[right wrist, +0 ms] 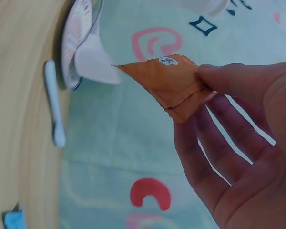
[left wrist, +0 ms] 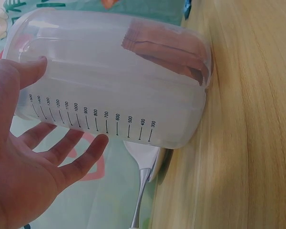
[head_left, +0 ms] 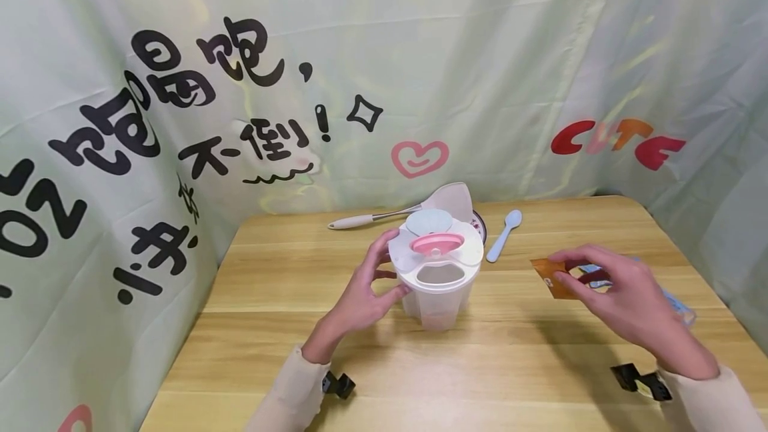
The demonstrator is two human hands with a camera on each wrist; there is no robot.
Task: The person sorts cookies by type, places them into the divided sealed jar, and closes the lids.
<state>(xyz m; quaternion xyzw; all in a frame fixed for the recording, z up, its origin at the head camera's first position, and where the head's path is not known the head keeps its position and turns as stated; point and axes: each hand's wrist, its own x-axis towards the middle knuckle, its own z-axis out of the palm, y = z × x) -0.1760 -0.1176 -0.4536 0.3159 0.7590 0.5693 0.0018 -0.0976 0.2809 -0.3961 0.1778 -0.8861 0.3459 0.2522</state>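
A translucent plastic container (head_left: 441, 309) stands upright on the table, with a white lid (head_left: 402, 252), a raised pink flap (head_left: 437, 243) and an oval opening (head_left: 441, 275) at the front. My left hand (head_left: 363, 292) grips it from the left side, thumb near the front and fingers around the back. Through its wall, which carries measuring marks, brown packets (left wrist: 167, 45) show at the bottom in the left wrist view. Right of the container, my right hand (head_left: 630, 299) pinches an orange-brown packet (head_left: 549, 277) above the table, between thumb and fingertips. A round white sticker (right wrist: 168, 61) is on the packet.
Behind the container lie a pale spatula (head_left: 450, 197) and a patterned plate (head_left: 479, 224), partly covered. A light blue spoon (head_left: 505, 237) lies to their right. Blue-and-clear packaging (head_left: 681, 305) is partly hidden behind my right hand. Printed cloth (head_left: 480, 85) hangs around the wooden table (head_left: 288, 272).
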